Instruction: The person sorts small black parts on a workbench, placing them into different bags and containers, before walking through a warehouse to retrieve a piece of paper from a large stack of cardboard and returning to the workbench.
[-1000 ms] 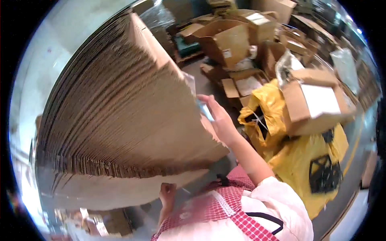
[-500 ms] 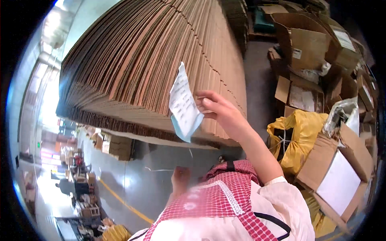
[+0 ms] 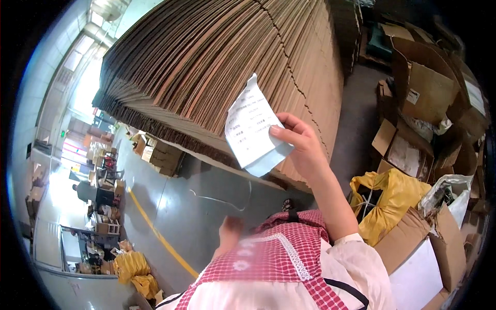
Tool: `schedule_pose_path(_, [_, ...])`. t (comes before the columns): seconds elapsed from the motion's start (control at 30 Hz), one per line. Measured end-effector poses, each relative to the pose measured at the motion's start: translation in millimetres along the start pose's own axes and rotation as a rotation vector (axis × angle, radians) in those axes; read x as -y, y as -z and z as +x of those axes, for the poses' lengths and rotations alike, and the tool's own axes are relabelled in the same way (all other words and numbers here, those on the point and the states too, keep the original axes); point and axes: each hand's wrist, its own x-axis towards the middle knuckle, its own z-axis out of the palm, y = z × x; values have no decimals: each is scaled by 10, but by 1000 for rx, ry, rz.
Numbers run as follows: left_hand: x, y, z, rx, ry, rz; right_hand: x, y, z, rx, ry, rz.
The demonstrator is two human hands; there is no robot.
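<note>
Paper slip [image 3: 250,126]: showing white, printed, creased, bluish below.
Right hand [image 3: 301,140]: you're pinching the slip's edge.
Left hand [image 3: 232,227]: blurring, grip unclear.

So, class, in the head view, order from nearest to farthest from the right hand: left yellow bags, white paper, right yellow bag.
1. White paper, in the right hand
2. Right yellow bag, lower right
3. Left yellow bags, lower left background

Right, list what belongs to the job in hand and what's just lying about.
Job:
paper sheet, held by the right hand
probably the cardboard stack behind it

Apparently lying about:
yellow sack, right side
tall open box beyond it
</note>
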Motion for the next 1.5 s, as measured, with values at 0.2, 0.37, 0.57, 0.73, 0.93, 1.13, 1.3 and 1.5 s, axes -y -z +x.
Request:
schedule_pose_path(0.2, [-134,-60,28,31,-42,-95,65,32,-45,-11,25,-8])
schedule_pose_path(0.37, [-287,-67,29,87,-76,17,150,56,-68,7,45,-52])
schedule_pose_path(0.57, [-273,-120,31,80,-160,80,184,70,-71,36,63,-67])
schedule_pose_path(0.73, [-364,-150,4,64,-163,67,183,111,-48,63,78,-76])
schedule_pose_path(0.93, [-420,-117,-21,52,-125,106,176,119,-30,38,61,-68])
schedule_pose_path(1.13, [-428,-79,-39,15,-111,140,153,157,-6,43,73,-74])
schedule_pose_path(1.3, [-352,-65,-22,-32,-90,54,114,205,33,38,92,-88])
schedule_pose_path(1.5, [-269,-32,8,-50,-82,18,71,198,36,10,75,-66])
